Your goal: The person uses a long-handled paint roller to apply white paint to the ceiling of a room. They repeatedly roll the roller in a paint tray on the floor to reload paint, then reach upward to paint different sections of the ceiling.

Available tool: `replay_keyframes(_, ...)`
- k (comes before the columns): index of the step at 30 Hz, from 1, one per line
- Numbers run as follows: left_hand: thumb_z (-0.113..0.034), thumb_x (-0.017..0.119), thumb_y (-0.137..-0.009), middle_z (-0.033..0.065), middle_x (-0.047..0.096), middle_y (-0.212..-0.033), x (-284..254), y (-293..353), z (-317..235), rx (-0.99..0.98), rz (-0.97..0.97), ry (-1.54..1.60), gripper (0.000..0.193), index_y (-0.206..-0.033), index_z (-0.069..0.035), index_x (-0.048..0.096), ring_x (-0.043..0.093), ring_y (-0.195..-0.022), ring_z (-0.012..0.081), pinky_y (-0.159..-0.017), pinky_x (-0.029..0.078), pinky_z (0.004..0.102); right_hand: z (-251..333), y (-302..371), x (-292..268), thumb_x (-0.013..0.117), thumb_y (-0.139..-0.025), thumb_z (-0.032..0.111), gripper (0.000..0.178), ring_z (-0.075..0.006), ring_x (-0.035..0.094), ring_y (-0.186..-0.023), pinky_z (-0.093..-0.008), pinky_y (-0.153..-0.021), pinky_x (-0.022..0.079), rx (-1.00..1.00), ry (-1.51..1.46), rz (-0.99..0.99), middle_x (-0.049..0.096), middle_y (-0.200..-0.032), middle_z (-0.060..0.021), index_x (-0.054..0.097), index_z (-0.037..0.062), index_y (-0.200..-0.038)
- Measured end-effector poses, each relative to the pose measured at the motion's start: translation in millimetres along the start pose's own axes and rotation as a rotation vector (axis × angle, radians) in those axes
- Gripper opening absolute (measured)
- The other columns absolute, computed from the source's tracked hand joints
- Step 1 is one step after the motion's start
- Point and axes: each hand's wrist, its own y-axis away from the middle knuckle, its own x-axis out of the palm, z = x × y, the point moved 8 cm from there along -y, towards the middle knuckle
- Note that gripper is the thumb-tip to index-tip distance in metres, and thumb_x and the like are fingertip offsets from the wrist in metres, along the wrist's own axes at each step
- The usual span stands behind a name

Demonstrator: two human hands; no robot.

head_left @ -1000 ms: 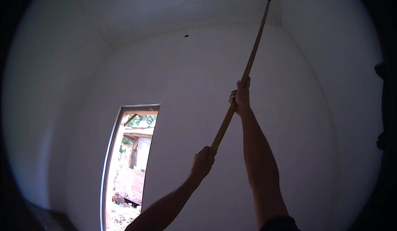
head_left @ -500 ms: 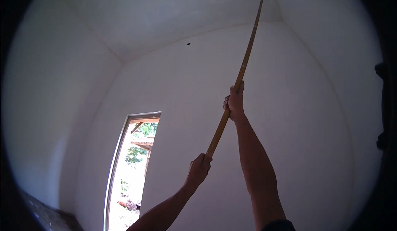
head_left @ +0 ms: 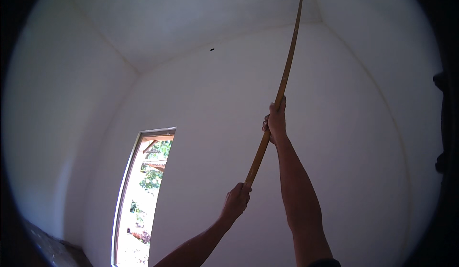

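A long wooden pole (head_left: 287, 68) slants upward to the right across the view. My left hand (head_left: 235, 201) is wrapped round its lower end. Higher up, my right hand (head_left: 277, 119) grips the same pole with its arm stretched out. The far end of the pole reaches toward the ceiling near the upper right corner of the room. A small fitting shows at that tip, too small to make out.
White walls (head_left: 215, 99) meet the ceiling (head_left: 191, 13) along faint brownish lines. A framed opening (head_left: 136, 205) at the lower left shows greenery and a roof outside. A small dark mark (head_left: 212, 50) is high on the far wall. Something dark lies along the lower left edge.
Both hands have come slightly down and to the right in the view, still on the pole. The pole's tip has moved slightly up and left. The opening and wall mark have shifted left.
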Motion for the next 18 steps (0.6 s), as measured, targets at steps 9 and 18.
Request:
replay_keyframes(9, -0.052, 0.051, -0.106, -0.0026, 0.048, -0.066, -8.1, 2.4, 0.7, -0.001, -0.017, 0.034, 0.047, -0.097, -0.007, 0.060, 0.041, -0.048, 0.0056, -0.042, 0.036, 0.0250, 5.8, 9.4, 7.2, 0.042, -0.107, 0.026, 0.069, -0.0101, 0.044, -0.048, -0.0277, -0.042, 0.045, -0.038, -0.003, 0.024, 0.042, -0.065, -0.0006, 0.003, 0.0283, -0.164)
replay_keyframes(18, -0.058, 0.048, -0.106, -0.0028, 0.048, -0.066, -4.4, 18.4, -2.4, 0.019, -0.090, -0.045, 0.052, -0.099, -0.007, 0.060, 0.041, -0.049, 0.0053, -0.043, 0.036, 0.0250, -5.7, 1.8, -2.7, 0.043, -0.105, 0.022, 0.076, -0.0134, 0.048, -0.049, -0.0321, -0.043, 0.048, -0.093, -0.129, 0.107, 0.048, -0.071, -0.0048, -0.003, 0.0260, -0.165)
